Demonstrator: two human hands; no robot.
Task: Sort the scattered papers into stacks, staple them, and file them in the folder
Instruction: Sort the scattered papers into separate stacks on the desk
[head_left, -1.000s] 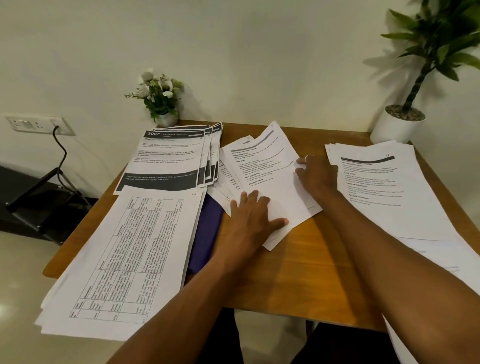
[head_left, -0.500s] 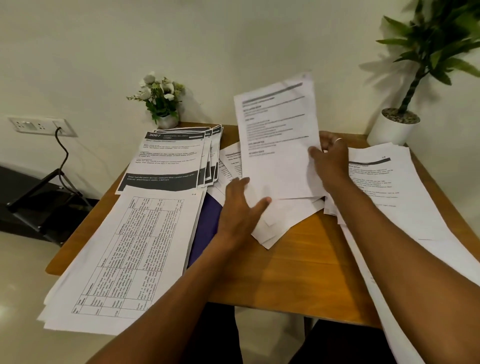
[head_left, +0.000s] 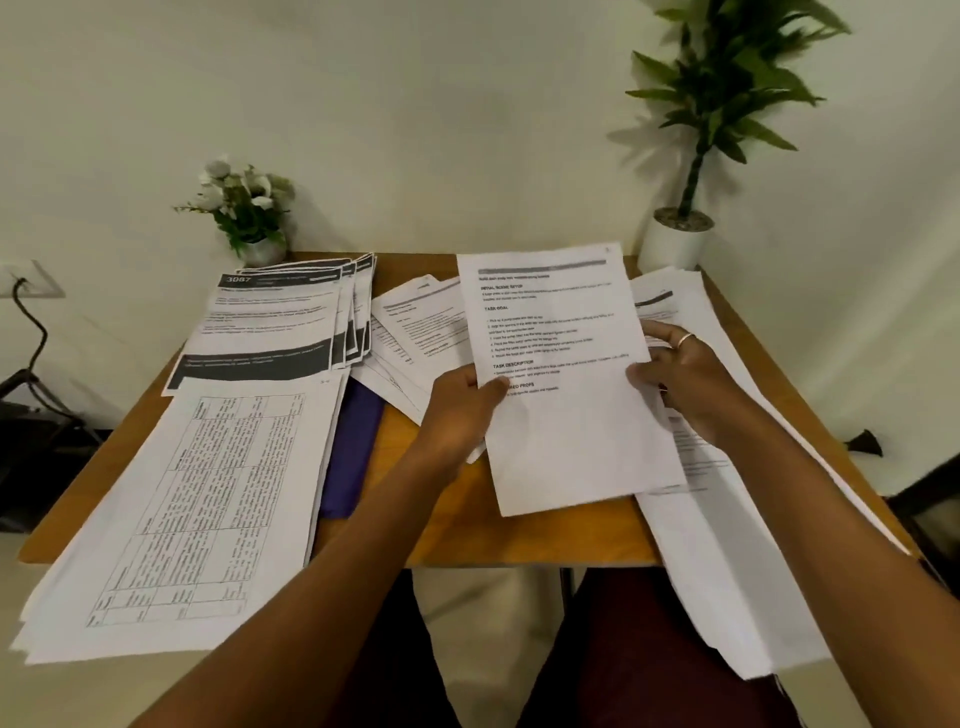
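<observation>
Both hands hold one printed sheet (head_left: 571, 415) up above the middle of the wooden table (head_left: 467, 519). My left hand (head_left: 460, 405) pinches its left edge and my right hand (head_left: 680, 379) grips its right edge. A stack of table-printed pages (head_left: 197, 509) lies at the front left. Behind it sits a fanned stack with dark banners (head_left: 275, 322). Loose sheets (head_left: 415, 332) lie in the middle, partly behind the held sheet. A large pile of pages (head_left: 727, 545) covers the right side and hangs over the front edge. A purple folder (head_left: 353, 452) peeks out beside the left stack.
A small flower pot (head_left: 249, 223) stands at the back left of the table and a tall potted plant (head_left: 685, 228) at the back right corner. A wall socket with a black cable (head_left: 31, 332) is on the left, above a dark chair.
Both hands lay flat on the middle papers a second ago. They have since lifted one sheet off that pile and now hold it by both edges, lower and closer to me.
</observation>
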